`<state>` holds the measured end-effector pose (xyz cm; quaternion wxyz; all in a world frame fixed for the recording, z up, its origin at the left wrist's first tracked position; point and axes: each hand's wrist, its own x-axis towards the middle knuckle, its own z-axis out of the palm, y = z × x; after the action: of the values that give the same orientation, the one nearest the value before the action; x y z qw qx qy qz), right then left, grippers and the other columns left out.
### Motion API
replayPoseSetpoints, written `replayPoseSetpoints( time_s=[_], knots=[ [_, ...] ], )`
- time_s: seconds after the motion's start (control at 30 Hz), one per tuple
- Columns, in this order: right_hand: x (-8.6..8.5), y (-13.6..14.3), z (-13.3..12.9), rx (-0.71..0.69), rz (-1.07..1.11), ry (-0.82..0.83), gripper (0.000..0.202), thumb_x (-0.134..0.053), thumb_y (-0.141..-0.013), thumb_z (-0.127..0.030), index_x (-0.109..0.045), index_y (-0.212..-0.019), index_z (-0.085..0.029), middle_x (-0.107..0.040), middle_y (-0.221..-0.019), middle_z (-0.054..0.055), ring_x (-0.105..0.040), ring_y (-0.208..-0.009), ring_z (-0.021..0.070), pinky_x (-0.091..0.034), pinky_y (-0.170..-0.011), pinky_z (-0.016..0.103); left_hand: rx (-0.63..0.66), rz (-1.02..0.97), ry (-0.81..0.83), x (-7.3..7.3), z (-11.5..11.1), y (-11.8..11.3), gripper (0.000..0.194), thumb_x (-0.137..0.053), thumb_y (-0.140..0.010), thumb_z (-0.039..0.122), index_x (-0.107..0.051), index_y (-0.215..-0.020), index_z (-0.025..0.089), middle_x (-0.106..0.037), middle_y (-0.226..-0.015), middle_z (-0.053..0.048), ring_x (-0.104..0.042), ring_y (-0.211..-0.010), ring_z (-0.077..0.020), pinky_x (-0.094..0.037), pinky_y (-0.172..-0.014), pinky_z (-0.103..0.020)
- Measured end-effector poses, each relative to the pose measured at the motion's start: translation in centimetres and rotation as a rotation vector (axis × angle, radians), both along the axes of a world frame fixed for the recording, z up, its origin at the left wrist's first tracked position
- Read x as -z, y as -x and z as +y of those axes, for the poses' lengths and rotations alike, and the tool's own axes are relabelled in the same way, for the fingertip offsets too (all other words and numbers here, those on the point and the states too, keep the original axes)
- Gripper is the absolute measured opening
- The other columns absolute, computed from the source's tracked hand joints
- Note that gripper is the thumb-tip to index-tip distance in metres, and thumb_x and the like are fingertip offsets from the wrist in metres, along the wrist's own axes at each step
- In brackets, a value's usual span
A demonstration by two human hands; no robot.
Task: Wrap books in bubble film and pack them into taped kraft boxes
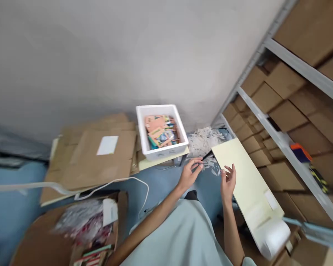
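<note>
My left hand point(189, 175) is held out in front of my body above the blue floor, thumb and fingers drawn together in a pinch. Whatever may be between its fingertips is too small or blurred to make out. A dark bar point(207, 155) shows just past those fingertips; I cannot tell whether they touch it. My right hand point(228, 184) is raised beside the left edge of a pale yellow tabletop point(240, 173), fingers loosely bent and apart, holding nothing. Ahead of my left hand a white bin point(166, 150) contains several colourful packaged items point(162, 131).
Flat cardboard point(83, 159) lies to the left, with a white cable point(122, 179) in front. An open carton point(122, 218) holds plastic-wrapped goods. Paper scraps point(205, 140) are heaped by the wall. Shelves point(283, 144) of boxes line the right; a white roll point(274, 238) rests at the tabletop's near end.
</note>
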<state>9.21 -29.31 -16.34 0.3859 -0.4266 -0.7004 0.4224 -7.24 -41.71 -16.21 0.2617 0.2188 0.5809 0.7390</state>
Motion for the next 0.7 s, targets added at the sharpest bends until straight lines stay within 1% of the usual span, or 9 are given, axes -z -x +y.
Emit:
replayPoseSetpoints(
  time_s=[0.07,0.17,0.27,0.33,0.4,0.47,0.5,0.6,0.7],
  knots=[
    [-0.1,5.4,-0.3,-0.161,-0.009,0.001,0.085,-0.061,-0.104,-0.069,-0.039,-0.173,-0.024,-0.069,-0.144,0.020,-0.076,-0.107,0.0273,-0.064,-0.091,0.043,-0.196,-0.019,-0.001,-0.1,-3.3,3.7,0.030,-0.077,-0.093,0.054,-0.079,-0.099,0.024,-0.077,-0.134,-0.014,-0.071,-0.132,-0.0320,-0.059,-0.115,-0.049],
    [0.1,12.8,-1.3,-0.378,-0.020,0.006,0.083,-0.060,-0.104,-0.068,-0.041,-0.172,-0.023,-0.070,-0.143,0.020,-0.075,-0.107,0.0266,-0.064,-0.091,0.042,-0.451,-0.035,0.005,0.0,-7.9,8.2,0.030,-0.078,-0.092,0.053,-0.077,-0.096,0.024,-0.079,-0.130,-0.013,-0.073,-0.129,-0.0323,-0.059,-0.113,-0.050],
    [0.7,19.4,-2.9,-0.562,-0.009,0.027,0.081,-0.061,-0.104,-0.066,-0.044,-0.170,-0.022,-0.071,-0.143,0.020,-0.075,-0.112,0.0277,-0.063,-0.094,0.043,-0.616,-0.045,0.056,-0.1,-11.5,11.5,0.028,-0.077,-0.091,0.051,-0.076,-0.096,0.023,-0.079,-0.132,-0.013,-0.071,-0.131,-0.0324,-0.058,-0.114,-0.049],
    [1.5,23.5,-4.0,-0.668,-0.013,0.057,0.079,-0.062,-0.104,-0.065,-0.048,-0.169,-0.022,-0.072,-0.142,0.019,-0.074,-0.116,0.0285,-0.063,-0.096,0.043,-0.693,-0.051,0.088,-0.2,-13.0,13.3,0.027,-0.076,-0.092,0.050,-0.076,-0.098,0.023,-0.078,-0.135,-0.012,-0.071,-0.132,-0.0318,-0.057,-0.114,-0.048],
    [2.5,27.7,-4.6,-0.763,-0.033,0.091,0.077,-0.061,-0.104,-0.066,-0.052,-0.165,-0.020,-0.073,-0.141,0.019,-0.074,-0.117,0.0289,-0.062,-0.099,0.043,-0.759,-0.053,0.099,-0.1,-13.6,15.1,0.027,-0.075,-0.092,0.049,-0.076,-0.100,0.023,-0.078,-0.134,-0.012,-0.071,-0.131,-0.0313,-0.057,-0.114,-0.048],
    [3.7,31.9,-4.6,-0.836,-0.061,0.111,0.075,-0.059,-0.103,-0.066,-0.057,-0.160,-0.017,-0.072,-0.141,0.019,-0.073,-0.120,0.0291,-0.062,-0.103,0.044,-0.805,-0.046,0.106,0.4,-13.3,17.2,0.027,-0.074,-0.092,0.049,-0.076,-0.100,0.023,-0.080,-0.132,-0.011,-0.072,-0.129,-0.0311,-0.057,-0.114,-0.048],
    [4.3,34.0,-4.4,-0.867,-0.088,0.112,0.072,-0.059,-0.103,-0.064,-0.059,-0.158,-0.017,-0.072,-0.142,0.019,-0.073,-0.122,0.0290,-0.061,-0.105,0.043,-0.815,-0.043,0.116,0.9,-12.9,18.4,0.027,-0.073,-0.092,0.049,-0.077,-0.099,0.023,-0.080,-0.131,-0.011,-0.072,-0.129,-0.0311,-0.057,-0.115,-0.048],
    [6.3,39.7,-3.3,-0.927,-0.251,0.059,0.063,-0.064,-0.103,-0.051,-0.061,-0.155,-0.016,-0.069,-0.149,0.019,-0.071,-0.131,0.0305,-0.058,-0.111,0.044,-0.779,-0.073,0.165,3.2,-11.2,22.0,0.030,-0.074,-0.090,0.048,-0.079,-0.105,0.023,-0.081,-0.130,-0.012,-0.072,-0.129,-0.0314,-0.055,-0.118,-0.050],
    [8.1,43.8,-2.2,-0.977,-0.528,-0.031,0.058,-0.069,-0.101,-0.039,-0.062,-0.152,-0.012,-0.069,-0.151,0.021,-0.068,-0.137,0.0330,-0.053,-0.117,0.042,-0.697,-0.184,0.238,6.4,-9.2,25.3,0.038,-0.078,-0.084,0.041,-0.079,-0.117,0.021,-0.080,-0.132,-0.013,-0.072,-0.131,-0.0328,-0.051,-0.122,-0.052]
  ],
)
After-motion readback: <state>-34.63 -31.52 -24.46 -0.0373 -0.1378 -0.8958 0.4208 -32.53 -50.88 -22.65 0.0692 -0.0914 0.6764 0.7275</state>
